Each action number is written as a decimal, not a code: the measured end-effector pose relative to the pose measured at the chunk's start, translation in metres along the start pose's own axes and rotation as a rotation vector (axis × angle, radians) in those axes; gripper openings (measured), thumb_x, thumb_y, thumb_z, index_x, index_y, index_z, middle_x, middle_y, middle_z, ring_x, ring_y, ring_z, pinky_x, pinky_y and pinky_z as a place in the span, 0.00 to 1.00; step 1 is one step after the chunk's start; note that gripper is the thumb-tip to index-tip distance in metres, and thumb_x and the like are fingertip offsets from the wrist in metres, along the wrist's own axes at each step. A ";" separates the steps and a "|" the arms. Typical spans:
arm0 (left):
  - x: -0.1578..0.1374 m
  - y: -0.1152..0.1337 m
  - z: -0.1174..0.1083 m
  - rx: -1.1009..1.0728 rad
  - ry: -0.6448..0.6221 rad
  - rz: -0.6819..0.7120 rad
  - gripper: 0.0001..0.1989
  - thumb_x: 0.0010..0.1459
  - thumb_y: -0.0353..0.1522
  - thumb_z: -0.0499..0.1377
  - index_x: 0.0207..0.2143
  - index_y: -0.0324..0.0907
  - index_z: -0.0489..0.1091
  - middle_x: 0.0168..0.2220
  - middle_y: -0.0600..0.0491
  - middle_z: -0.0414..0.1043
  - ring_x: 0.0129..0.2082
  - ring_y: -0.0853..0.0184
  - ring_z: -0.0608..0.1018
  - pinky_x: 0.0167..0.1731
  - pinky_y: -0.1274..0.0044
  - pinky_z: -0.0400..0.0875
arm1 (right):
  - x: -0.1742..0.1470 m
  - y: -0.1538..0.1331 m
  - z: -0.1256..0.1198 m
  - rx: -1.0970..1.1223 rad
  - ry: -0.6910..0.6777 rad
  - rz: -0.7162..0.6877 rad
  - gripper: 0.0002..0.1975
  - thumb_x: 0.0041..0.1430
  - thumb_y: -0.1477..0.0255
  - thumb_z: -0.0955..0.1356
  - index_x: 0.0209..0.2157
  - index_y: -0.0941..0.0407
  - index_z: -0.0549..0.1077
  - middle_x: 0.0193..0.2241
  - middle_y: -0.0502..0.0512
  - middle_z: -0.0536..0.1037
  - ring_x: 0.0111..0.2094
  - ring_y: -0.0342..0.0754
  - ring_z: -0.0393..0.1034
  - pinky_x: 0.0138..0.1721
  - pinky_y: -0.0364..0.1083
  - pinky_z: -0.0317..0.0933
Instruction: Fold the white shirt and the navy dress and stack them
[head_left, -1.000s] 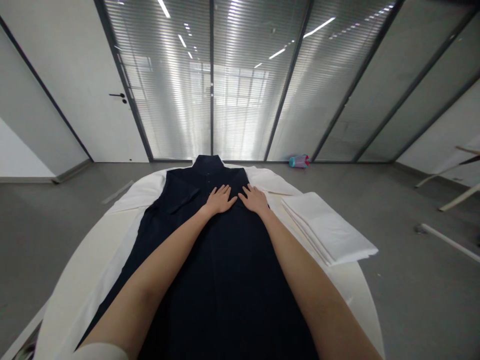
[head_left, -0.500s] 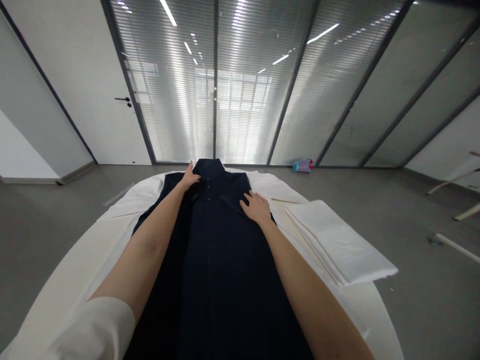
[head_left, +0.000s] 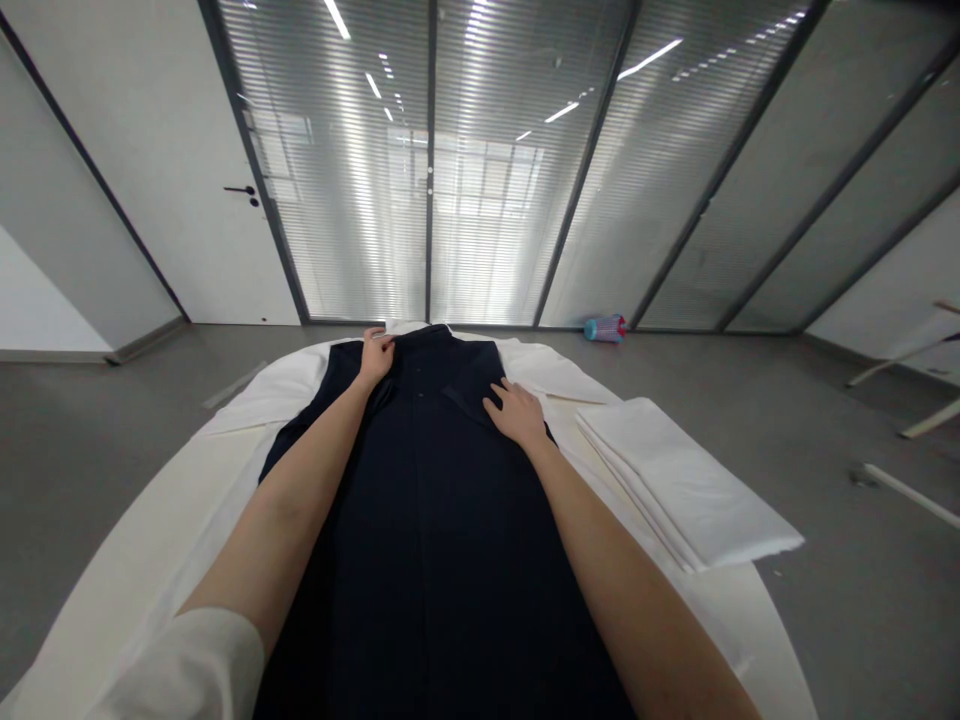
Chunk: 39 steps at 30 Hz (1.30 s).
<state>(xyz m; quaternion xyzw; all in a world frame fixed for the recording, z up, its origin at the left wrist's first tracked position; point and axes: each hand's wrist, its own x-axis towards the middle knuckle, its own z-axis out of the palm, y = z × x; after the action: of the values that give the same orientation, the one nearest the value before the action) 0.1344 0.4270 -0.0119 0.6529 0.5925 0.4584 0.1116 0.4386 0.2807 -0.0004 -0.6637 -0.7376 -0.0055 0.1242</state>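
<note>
Navy button-front shirt (head_left: 457, 530), plain, matte, spread flat beneath the fingers; left hand (head_left: 377, 353), fingers pinched at collar (head_left: 429, 337) edge; right hand (head_left: 519, 411), fingers loosely fanned on chest, two buttons leftward.

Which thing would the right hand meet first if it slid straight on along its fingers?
Beyond the dark shirt under it, the right hand would probably meet the collar first; depth is hard to judge.

Gray floor (head_left: 750, 380), blind-covered glass partition (head_left: 495, 120).
</note>
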 end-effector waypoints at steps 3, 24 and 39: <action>-0.007 0.008 -0.004 0.069 -0.047 0.082 0.20 0.62 0.25 0.51 0.52 0.40 0.75 0.57 0.45 0.68 0.59 0.58 0.70 0.63 0.67 0.62 | 0.000 0.000 0.000 0.004 0.002 0.004 0.26 0.69 0.58 0.59 0.63 0.53 0.68 0.68 0.58 0.61 0.66 0.59 0.57 0.64 0.57 0.52; -0.041 0.072 0.024 0.554 -0.497 0.238 0.34 0.65 0.56 0.45 0.63 0.48 0.66 0.69 0.46 0.55 0.67 0.40 0.56 0.62 0.44 0.49 | 0.000 -0.002 -0.001 -0.005 0.016 0.005 0.25 0.69 0.58 0.60 0.62 0.52 0.69 0.67 0.57 0.63 0.65 0.58 0.58 0.63 0.56 0.53; -0.031 0.064 0.026 0.505 -0.647 0.145 0.38 0.60 0.61 0.45 0.68 0.58 0.57 0.73 0.55 0.44 0.71 0.39 0.41 0.59 0.35 0.30 | 0.000 -0.002 0.000 -0.008 0.006 0.005 0.26 0.69 0.58 0.60 0.62 0.52 0.69 0.67 0.57 0.62 0.65 0.59 0.58 0.63 0.57 0.53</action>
<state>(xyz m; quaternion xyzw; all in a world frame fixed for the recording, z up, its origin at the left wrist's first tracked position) 0.2001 0.3927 0.0035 0.8102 0.5731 0.0766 0.0958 0.4371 0.2808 0.0000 -0.6661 -0.7355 -0.0103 0.1238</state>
